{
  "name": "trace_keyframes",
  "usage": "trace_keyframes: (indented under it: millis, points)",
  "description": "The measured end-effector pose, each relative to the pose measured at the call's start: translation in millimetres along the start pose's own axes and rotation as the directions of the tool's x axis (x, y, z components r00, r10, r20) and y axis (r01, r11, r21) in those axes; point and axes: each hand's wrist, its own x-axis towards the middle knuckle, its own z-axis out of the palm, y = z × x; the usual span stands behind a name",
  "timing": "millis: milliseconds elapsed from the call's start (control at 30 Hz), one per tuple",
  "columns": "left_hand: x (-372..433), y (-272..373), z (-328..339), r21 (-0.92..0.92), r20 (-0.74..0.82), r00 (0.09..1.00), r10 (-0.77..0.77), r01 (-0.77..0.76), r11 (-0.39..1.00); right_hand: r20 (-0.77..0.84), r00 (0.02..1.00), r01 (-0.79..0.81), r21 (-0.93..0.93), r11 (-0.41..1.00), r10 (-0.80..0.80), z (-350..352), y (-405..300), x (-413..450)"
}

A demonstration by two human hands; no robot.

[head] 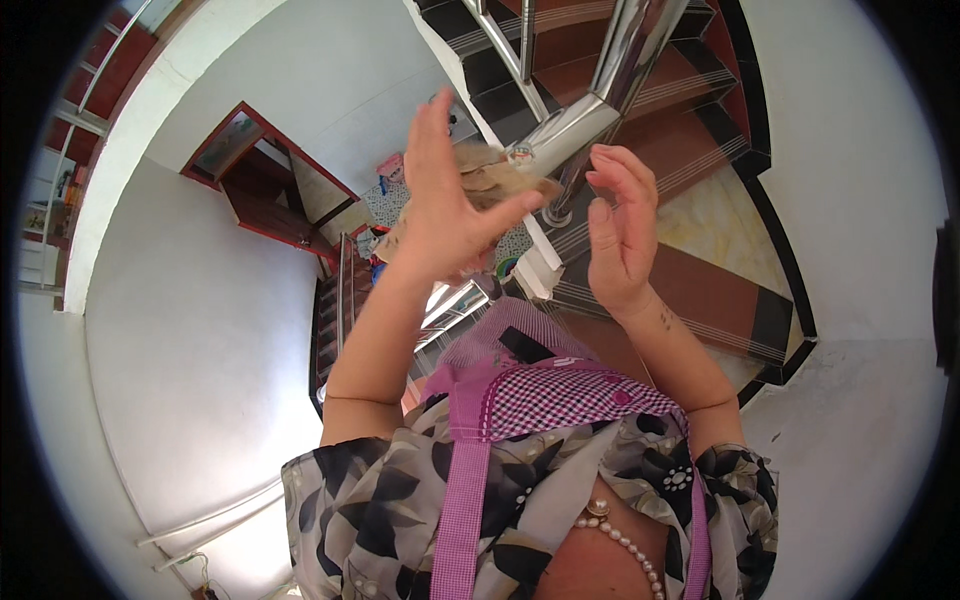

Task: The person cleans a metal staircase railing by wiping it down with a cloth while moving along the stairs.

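My left hand is raised with its fingers straight and its thumb spread wide. Beyond its palm and thumb is a tan, blurred, cloth-like thing, partly hidden by the hand. Whether the two touch, I cannot tell. My right hand is raised at the other side, its fingers bent and its thumb apart, with nothing visible between them. Between and beyond the hands runs a polished metal handrail with a bend in it. Below them, a pink checked apron covers my front.
Red-brown and black stair treads rise ahead and turn past a yellowish marble-patterned landing. A white wall stands at right. Lower left of the handrail, a stairwell drops to a speckled floor. A dark red door stands ajar beyond.
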Motion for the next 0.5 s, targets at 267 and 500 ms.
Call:
trace_keyframes:
  millis: [267,500]
  points:
    - [10.4,10.0,11.1,-0.981,0.148,0.922,-0.359,0.183,0.067,0.291,0.952,0.093,0.013,0.996,-0.093,64.4,13.7,28.2]
    - [-11.9,16.1,10.7,-0.784,-0.212,0.895,-0.392,0.084,0.615,0.575,0.783,0.378,-0.14,0.915,-0.236,63.5,34.6,41.4]
